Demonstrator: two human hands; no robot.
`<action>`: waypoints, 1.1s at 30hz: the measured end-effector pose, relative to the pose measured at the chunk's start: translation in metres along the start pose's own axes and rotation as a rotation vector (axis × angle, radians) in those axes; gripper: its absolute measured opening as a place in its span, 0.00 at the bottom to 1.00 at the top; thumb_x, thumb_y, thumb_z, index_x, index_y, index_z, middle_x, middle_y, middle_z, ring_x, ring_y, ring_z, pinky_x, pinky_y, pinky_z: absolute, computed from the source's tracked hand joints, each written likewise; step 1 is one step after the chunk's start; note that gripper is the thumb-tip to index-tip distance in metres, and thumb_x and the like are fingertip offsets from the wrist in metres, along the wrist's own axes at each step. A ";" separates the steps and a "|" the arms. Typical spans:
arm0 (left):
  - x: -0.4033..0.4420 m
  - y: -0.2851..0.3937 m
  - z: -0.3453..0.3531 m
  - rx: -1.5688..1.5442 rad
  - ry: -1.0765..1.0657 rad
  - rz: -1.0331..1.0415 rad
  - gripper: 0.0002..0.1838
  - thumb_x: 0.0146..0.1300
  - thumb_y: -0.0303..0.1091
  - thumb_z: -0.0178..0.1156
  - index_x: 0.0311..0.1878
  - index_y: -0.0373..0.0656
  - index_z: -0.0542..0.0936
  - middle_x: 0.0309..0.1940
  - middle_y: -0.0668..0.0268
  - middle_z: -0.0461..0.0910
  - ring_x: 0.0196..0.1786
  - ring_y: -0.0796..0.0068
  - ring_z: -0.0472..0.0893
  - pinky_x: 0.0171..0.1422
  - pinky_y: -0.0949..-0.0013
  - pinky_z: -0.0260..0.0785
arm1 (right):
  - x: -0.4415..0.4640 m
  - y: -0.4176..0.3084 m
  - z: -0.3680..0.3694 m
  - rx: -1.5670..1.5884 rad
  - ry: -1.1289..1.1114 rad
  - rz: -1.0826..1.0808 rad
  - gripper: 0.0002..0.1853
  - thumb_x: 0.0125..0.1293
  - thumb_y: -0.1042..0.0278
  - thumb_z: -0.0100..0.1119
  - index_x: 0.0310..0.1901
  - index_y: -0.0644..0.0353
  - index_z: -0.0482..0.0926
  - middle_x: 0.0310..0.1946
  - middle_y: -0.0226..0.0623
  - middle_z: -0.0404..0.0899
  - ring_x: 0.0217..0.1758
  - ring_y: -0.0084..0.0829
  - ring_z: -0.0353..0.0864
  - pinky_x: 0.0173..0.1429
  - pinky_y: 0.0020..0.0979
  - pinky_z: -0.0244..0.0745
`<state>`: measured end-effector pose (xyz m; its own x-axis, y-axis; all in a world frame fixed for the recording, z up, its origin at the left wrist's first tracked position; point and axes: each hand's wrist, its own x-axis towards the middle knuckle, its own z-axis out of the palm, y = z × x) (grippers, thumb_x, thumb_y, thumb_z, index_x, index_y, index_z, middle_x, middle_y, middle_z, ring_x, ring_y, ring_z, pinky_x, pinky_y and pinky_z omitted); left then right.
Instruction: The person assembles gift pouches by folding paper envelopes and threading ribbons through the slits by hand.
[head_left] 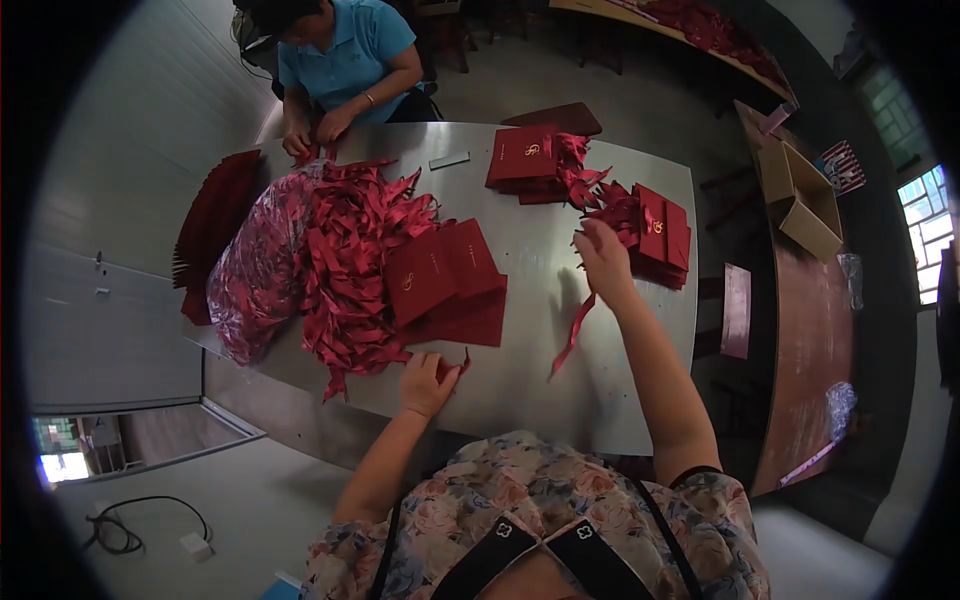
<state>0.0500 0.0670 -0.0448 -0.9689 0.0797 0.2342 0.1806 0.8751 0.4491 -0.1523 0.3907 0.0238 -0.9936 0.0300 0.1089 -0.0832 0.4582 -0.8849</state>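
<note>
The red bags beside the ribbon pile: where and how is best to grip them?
Probably pinch the right edge of the red bags, coming from the right: they lie flat, that edge is free, and the ribbon pile crowds their left side.

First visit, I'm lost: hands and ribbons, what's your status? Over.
Left hand near ribbon pile, ribbon tip at its thumb. Right hand beside stacked bags, loose ribbon below it. More bags ahead of left hand.

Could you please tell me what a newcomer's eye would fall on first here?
Probably the big heap of red ribbons, left of centre on the metal table. Next come the gold-printed red bags overlapping in the middle, with more stacked at the right, beside the right hand.
</note>
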 end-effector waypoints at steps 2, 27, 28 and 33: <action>-0.001 -0.005 0.004 0.026 0.042 0.023 0.20 0.54 0.46 0.69 0.41 0.42 0.76 0.36 0.58 0.74 0.39 0.53 0.77 0.41 0.55 0.71 | 0.051 0.023 0.010 0.076 0.045 0.040 0.24 0.67 0.57 0.61 0.57 0.65 0.74 0.48 0.47 0.80 0.49 0.38 0.81 0.53 0.35 0.74; 0.010 -0.009 0.010 0.077 -0.029 0.024 0.25 0.51 0.45 0.71 0.46 0.40 0.74 0.38 0.54 0.74 0.38 0.49 0.76 0.38 0.53 0.70 | 0.173 0.027 0.154 -0.371 0.126 0.315 0.43 0.47 0.42 0.74 0.58 0.68 0.75 0.49 0.54 0.80 0.53 0.50 0.81 0.58 0.43 0.75; 0.010 -0.009 0.010 0.077 -0.030 0.010 0.25 0.51 0.45 0.71 0.46 0.41 0.74 0.37 0.54 0.74 0.38 0.49 0.76 0.38 0.53 0.70 | 0.172 0.029 0.153 -0.281 0.140 0.317 0.43 0.47 0.43 0.74 0.58 0.67 0.73 0.51 0.56 0.78 0.55 0.51 0.78 0.60 0.43 0.74; 0.010 -0.007 0.009 0.069 -0.019 0.016 0.24 0.52 0.45 0.70 0.46 0.40 0.74 0.35 0.54 0.74 0.37 0.49 0.76 0.38 0.53 0.70 | 0.164 0.036 0.141 -0.158 0.258 0.314 0.40 0.49 0.47 0.73 0.58 0.66 0.72 0.50 0.56 0.77 0.54 0.52 0.77 0.60 0.44 0.73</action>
<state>0.0377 0.0659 -0.0537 -0.9690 0.1028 0.2245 0.1850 0.9044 0.3845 -0.3285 0.2870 -0.0544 -0.9157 0.4011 -0.0269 0.2521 0.5210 -0.8155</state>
